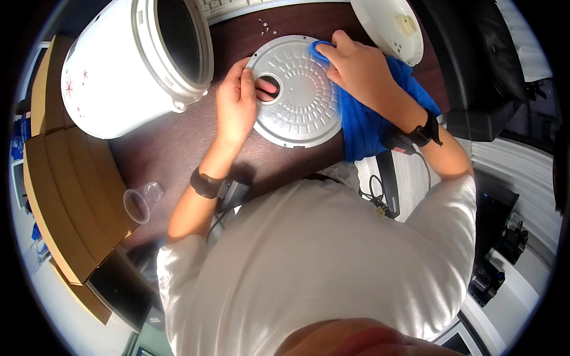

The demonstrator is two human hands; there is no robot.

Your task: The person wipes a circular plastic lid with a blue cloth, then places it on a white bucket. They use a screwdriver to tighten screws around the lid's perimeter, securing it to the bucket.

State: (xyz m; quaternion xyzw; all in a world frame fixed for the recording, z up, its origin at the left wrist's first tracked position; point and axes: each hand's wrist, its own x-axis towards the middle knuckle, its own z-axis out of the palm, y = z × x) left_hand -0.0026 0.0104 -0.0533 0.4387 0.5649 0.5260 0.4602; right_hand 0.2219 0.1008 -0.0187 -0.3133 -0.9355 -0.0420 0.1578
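Observation:
A round silver metal plate (300,98) with a dimpled pattern and an off-centre hole lies flat on the dark wooden table (172,148). My left hand (237,104) grips its left rim, with fingers poking through the hole. My right hand (356,68) presses a blue cloth (365,121) onto the plate's upper right edge. The cloth trails down under my right forearm to the table's front edge.
A white cooker body (130,59) lies tilted at the upper left, its opening facing right. Its white lid (392,26) rests at the top right. Small screws (265,25) lie above the plate. A clear plastic cup (142,202) and cardboard boxes (65,196) sit at left.

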